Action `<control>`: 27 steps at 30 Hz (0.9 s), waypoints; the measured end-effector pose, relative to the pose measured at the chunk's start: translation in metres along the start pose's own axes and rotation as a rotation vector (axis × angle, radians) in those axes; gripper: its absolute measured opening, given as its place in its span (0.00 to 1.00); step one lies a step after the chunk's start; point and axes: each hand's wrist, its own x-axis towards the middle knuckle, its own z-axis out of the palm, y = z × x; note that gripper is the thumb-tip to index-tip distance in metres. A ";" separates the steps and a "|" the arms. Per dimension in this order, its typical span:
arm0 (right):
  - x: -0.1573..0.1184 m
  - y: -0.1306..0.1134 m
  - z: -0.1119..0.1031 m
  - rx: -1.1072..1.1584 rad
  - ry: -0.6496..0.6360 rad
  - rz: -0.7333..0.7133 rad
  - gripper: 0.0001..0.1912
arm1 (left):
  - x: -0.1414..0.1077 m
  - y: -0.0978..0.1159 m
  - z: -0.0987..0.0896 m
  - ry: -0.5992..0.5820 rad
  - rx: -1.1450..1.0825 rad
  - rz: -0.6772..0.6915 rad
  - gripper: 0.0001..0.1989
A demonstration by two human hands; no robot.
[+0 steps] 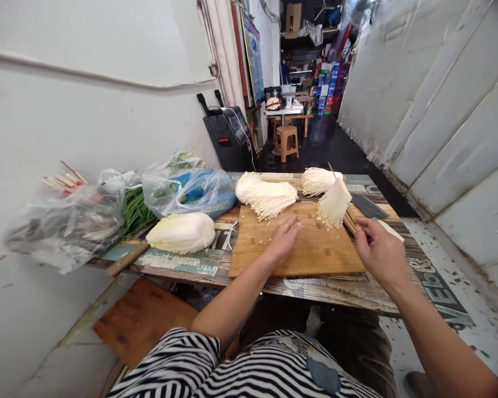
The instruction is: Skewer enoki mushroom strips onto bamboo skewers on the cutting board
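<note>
My left hand point(285, 237) hovers over or rests on the wooden cutting board point(253, 260), fingers stretched out and nothing in them. At the board's right edge, my right hand point(377, 249) pinches the lower end of a thin bamboo skewer point(331, 168). A fan-shaped piece of enoki mushrooms point(335, 200) is threaded on it, tilted, its caps hanging toward the board. More thin sticks point(349, 222) show beside my right fingers, partly hidden. One enoki bunch point(274, 196) lies at the board's back left, another enoki bunch point(319, 181) behind the board.
A cleaver blade point(369, 207) lies right of the board. A napa cabbage point(182, 232) sits left, near a wooden handle point(128, 258), green vegetables point(138, 210) and plastic bags point(78, 221). Another pale cabbage point(245, 185) is behind the board. A stool point(287, 142) stands beyond the table.
</note>
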 end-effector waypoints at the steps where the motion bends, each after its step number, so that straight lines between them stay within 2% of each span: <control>1: 0.001 0.005 -0.002 -0.036 0.014 0.004 0.18 | 0.000 -0.003 -0.001 0.015 -0.018 -0.001 0.24; 3: 0.002 0.012 -0.004 -0.116 0.054 -0.038 0.18 | -0.002 -0.007 -0.006 0.066 -0.050 0.015 0.26; 5: -0.002 0.016 -0.002 -0.201 0.098 -0.169 0.17 | -0.007 -0.009 -0.015 0.167 0.015 0.089 0.28; 7: -0.011 0.017 0.007 -0.283 0.128 -0.343 0.16 | -0.014 -0.009 -0.023 0.245 0.173 0.241 0.30; 8: -0.018 0.017 0.014 -0.321 0.136 -0.414 0.15 | -0.017 -0.010 -0.026 0.244 0.275 0.328 0.30; 10: -0.034 0.017 0.027 -0.395 0.125 -0.523 0.15 | -0.023 -0.010 -0.031 0.157 0.482 0.466 0.31; 12: -0.051 0.015 0.038 -0.438 0.076 -0.596 0.14 | -0.027 -0.012 -0.031 0.026 0.666 0.540 0.30; 17: -0.076 0.007 0.041 -0.463 -0.052 -0.637 0.12 | -0.035 -0.020 -0.022 -0.224 0.896 0.584 0.29; 22: -0.081 0.000 0.033 -0.560 -0.198 -0.600 0.17 | -0.039 -0.024 -0.011 -0.309 0.934 0.567 0.30; 27: -0.084 0.000 0.034 -0.549 -0.245 -0.583 0.21 | -0.039 -0.021 -0.010 -0.341 0.951 0.535 0.31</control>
